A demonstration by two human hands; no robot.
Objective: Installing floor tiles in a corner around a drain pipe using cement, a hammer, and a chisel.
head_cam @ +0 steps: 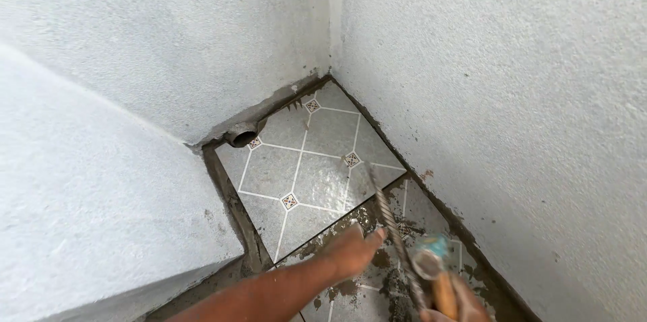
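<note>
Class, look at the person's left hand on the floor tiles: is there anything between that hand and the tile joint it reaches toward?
Nothing visible does. The left hand rests at the joint between the grey patterned tile and the mortar-smeared tile. The twisted steel rod lies to its right.

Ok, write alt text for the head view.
A left hand presses on a mortar-smeared floor tile while the right hand grips a wooden-handled hammer beside a ribbed steel rod. Beyond lies a clean patterned tile in a corner of rough white walls, near a pipe opening.
</note>
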